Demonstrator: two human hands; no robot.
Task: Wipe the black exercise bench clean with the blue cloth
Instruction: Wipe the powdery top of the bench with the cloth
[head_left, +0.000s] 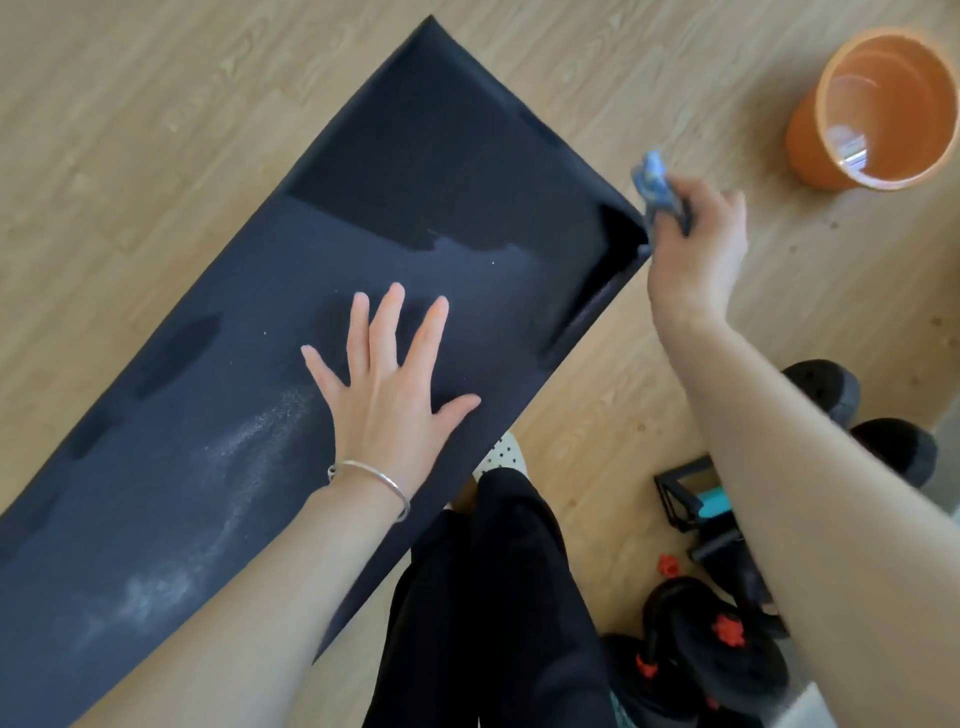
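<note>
The black exercise bench (249, 291) runs diagonally from the lower left to the top middle. Its far part looks darker and damp, while pale dusty streaks lie along the near part. My left hand (384, 384) rests flat on the pad with fingers spread, a thin silver bangle on the wrist. My right hand (696, 244) grips the bunched blue cloth (657, 182) just off the bench's right edge, beside its corner. The right hand and cloth are blurred by motion.
An orange plastic bucket (810, 140) stands on the wooden floor at the upper right. Black dumbbell plates with red knobs (722, 649) and other dark gear lie on the floor at the lower right. My legs in black trousers (498, 597) stand against the bench's near side.
</note>
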